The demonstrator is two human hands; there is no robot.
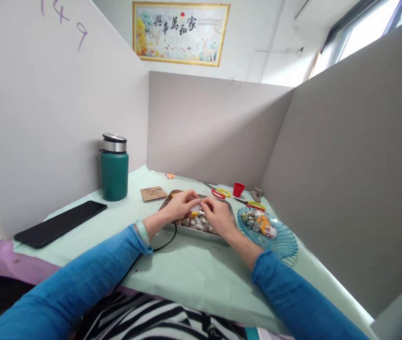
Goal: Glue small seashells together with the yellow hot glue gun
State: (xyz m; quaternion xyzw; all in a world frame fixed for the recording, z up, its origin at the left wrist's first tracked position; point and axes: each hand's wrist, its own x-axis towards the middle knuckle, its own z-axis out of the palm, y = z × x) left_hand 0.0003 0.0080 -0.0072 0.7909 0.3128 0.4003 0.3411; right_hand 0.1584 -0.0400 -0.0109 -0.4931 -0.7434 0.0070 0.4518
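Green cloth [179,269] spreads beyond the tray rim [201,233]; hands [183,204] [218,216] together pinch a whitish piece [196,208].

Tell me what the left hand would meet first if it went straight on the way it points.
The left hand points across the tray toward the right hand and would most likely meet that first; the depth between them is unclear.
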